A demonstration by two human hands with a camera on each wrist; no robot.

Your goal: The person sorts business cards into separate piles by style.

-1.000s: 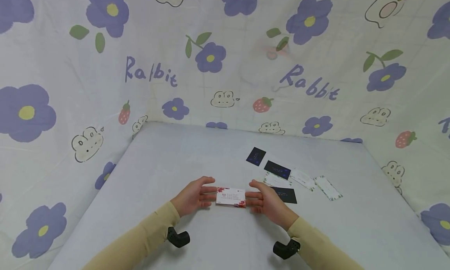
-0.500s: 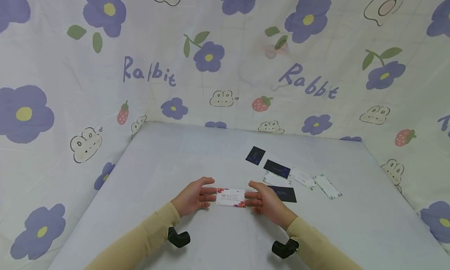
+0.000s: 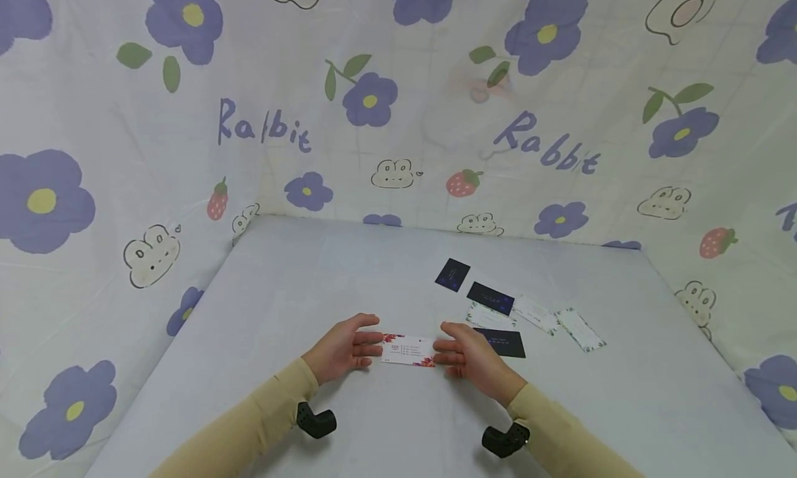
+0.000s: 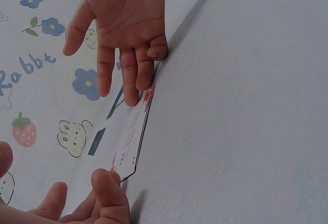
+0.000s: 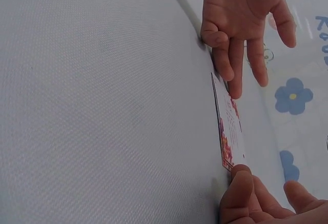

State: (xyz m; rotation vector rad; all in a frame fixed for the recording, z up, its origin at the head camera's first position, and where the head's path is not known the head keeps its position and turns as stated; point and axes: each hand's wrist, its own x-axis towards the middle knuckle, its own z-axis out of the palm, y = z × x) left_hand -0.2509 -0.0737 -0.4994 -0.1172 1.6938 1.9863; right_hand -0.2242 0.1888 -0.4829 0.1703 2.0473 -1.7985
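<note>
A white business card with red flowers in two corners (image 3: 407, 351) lies flat on the table between the hands, its printed side up. A thin dark line runs along its near edge in the left wrist view (image 4: 130, 137). At its left end is my left hand (image 3: 336, 350), palm turned inward, fingers extended and fingertips right at the card's edge. My right hand (image 3: 479, 364) mirrors it at the right end, fingertips at that edge. Both thumbs stand up and away from the card. Just beyond the right hand lies a dark card (image 3: 506, 343), partly hidden by it.
Several other cards lie to the right and back: a dark one (image 3: 452, 274), another dark one (image 3: 490, 298) overlapping a white leaf-bordered card (image 3: 488, 317), and two more white cards (image 3: 535, 315) (image 3: 581, 329). A floral cloth (image 3: 398, 118) surrounds the white table (image 3: 299, 270).
</note>
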